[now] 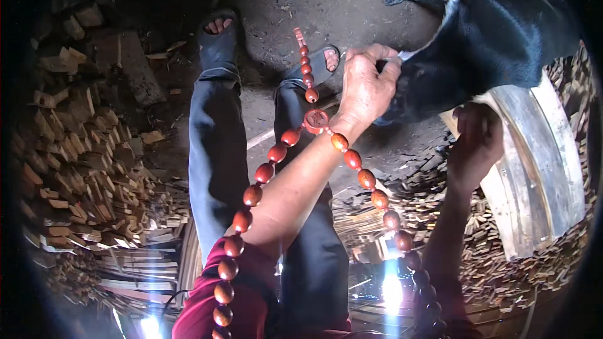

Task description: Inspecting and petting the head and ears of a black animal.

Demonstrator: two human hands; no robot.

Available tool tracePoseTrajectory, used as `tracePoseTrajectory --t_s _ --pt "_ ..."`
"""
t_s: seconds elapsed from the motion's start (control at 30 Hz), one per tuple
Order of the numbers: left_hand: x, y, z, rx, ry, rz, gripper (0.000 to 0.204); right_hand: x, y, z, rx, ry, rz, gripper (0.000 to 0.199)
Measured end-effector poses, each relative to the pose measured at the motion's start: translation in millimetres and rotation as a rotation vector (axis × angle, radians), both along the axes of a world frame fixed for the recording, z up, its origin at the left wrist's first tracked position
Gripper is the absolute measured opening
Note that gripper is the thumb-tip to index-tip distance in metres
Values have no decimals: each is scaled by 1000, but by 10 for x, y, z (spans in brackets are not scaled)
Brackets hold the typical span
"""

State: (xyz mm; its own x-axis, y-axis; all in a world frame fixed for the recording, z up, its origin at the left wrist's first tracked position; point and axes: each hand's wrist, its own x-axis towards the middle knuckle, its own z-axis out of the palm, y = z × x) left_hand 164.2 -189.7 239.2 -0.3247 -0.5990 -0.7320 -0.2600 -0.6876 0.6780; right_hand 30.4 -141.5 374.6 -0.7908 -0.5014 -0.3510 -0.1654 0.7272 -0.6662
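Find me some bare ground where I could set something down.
Widest: the bare ground between the right sandal and the black animal, beyond the left hand. A smaller patch lies between that sandal and the left sandal. Crowded: wood pieces at left; at right, more around the planks, near the right hand.

Seemingly a woodshed or workshop: dirt floor (270,0), wood pieces (81,172) heaped along its left edge, boards (537,163) at its right.

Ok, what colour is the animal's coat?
The animal's coat is mostly black, with a little white near the left hand; the head view shows it best.
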Motion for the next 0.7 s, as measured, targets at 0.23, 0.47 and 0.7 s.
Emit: tracePoseTrajectory --t_s 0.23,0.47,0.7 --pt "-147 -196 374 -382 18 -128 38 807 1556 -1309 41 -337 -599 15" --pt "-114 -64 465 -520 67 -267 71 1352 1143 -2305 185 -711 -560 18" --pt "-30 -10 444 -494 104 -291 75 1492 964 -2454 192 -748 -542 22"
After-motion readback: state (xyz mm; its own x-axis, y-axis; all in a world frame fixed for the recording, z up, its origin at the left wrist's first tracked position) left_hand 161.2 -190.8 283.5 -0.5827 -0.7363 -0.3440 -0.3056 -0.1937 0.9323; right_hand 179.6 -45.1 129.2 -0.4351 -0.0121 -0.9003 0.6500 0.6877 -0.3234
